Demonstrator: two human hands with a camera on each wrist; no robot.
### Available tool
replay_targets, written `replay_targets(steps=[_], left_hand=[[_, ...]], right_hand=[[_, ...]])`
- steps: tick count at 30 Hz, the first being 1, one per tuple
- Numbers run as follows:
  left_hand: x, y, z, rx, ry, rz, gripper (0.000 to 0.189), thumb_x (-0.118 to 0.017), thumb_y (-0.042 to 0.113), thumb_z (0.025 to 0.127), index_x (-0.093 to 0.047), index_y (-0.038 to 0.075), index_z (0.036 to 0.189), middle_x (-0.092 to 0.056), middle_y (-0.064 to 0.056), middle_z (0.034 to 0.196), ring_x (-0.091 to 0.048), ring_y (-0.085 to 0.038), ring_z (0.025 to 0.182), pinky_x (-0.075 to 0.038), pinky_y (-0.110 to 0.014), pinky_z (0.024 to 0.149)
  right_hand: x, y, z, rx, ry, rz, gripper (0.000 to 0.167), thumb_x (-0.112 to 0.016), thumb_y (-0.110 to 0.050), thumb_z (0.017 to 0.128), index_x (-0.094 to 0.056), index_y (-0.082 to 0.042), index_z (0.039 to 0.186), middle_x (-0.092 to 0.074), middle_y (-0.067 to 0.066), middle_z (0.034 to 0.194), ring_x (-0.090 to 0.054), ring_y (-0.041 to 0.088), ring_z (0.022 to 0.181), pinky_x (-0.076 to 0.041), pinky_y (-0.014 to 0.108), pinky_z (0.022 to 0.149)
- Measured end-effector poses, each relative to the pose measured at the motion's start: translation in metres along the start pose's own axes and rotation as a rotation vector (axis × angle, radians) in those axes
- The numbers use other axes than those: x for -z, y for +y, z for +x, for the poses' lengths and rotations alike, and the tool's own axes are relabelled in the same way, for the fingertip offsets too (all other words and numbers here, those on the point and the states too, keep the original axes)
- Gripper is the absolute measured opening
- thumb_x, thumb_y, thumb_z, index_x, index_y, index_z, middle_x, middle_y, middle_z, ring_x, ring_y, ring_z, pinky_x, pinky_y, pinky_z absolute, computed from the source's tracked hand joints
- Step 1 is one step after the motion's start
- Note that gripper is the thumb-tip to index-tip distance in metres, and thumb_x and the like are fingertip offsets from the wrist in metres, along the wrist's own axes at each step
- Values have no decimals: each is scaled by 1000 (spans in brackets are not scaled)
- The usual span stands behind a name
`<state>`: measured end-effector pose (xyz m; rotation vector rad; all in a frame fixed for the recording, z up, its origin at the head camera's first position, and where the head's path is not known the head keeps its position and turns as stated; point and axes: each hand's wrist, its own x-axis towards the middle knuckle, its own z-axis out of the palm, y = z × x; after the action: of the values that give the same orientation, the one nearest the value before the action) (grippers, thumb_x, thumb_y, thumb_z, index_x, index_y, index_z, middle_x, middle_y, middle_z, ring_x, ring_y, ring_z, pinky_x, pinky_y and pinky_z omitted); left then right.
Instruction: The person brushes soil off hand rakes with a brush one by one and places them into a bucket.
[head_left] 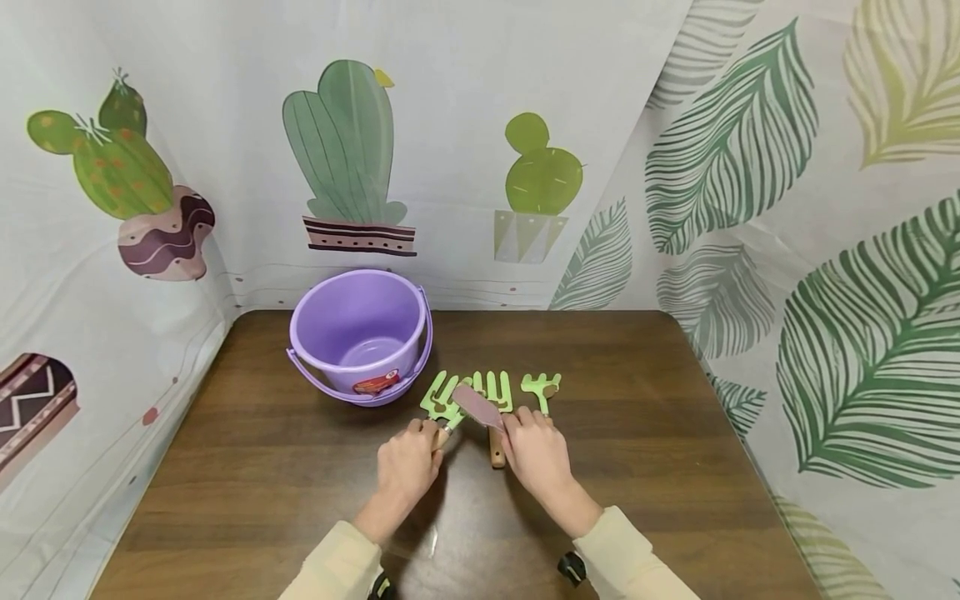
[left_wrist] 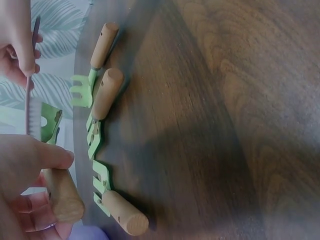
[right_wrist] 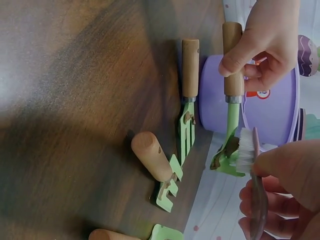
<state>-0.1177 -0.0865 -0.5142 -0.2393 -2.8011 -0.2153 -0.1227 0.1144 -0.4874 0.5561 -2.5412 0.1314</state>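
Observation:
My left hand (head_left: 407,462) grips the wooden handle (right_wrist: 233,60) of a small garden tool with a green head (right_wrist: 231,159). Brown smears mark that head. In my right hand (head_left: 538,450) is a scrub brush (head_left: 477,406) with a mauve back, its white bristles (right_wrist: 245,150) facing the green head and right at its surface in the right wrist view. The thumb and fingers of the right hand are around the brush handle (right_wrist: 258,205). Seen from the head, the brush back hides most of the held tool's head.
Two green garden forks (head_left: 441,394) (head_left: 501,390) and a small green rake (head_left: 542,387), all wooden-handled and brown-stained, lie on the brown table (head_left: 660,467) beyond and beneath the hands. A purple bucket (head_left: 360,321) stands at the back left, its handle lowered. Printed cloth (head_left: 465,50) hangs behind.

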Motion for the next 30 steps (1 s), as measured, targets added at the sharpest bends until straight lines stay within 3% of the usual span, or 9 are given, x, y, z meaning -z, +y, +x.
replay_targets(steps=[12, 18, 30], left_hand=[[-4, -9, -1, 37, -20, -45, 37, -81, 27, 62, -61, 14, 91, -55, -4, 74, -59, -26, 56, -45, -39, 42], [-5, -14, -2, 53, -6, -47, 40, -81, 27, 63, -62, 16, 97, -56, -4, 75, -59, -27, 55, -44, -39, 42], [-1, -19, 1, 74, -22, -74, 34, -80, 26, 64, -59, 12, 88, -52, -4, 71, -59, -29, 54, -43, -40, 41]], right_hand=[[6, 7, -10, 38, 19, -36, 21, -76, -20, 69, -68, -9, 85, -58, 4, 73, -55, 22, 61, -44, 28, 45], [5, 10, -18, 57, 15, -30, 21, -76, -20, 68, -67, -9, 83, -58, 4, 72, -57, 22, 70, -44, 28, 44], [7, 14, -33, 31, -3, -14, 22, -76, -18, 66, -66, -9, 84, -57, 3, 72, -53, 20, 59, -42, 29, 43]])
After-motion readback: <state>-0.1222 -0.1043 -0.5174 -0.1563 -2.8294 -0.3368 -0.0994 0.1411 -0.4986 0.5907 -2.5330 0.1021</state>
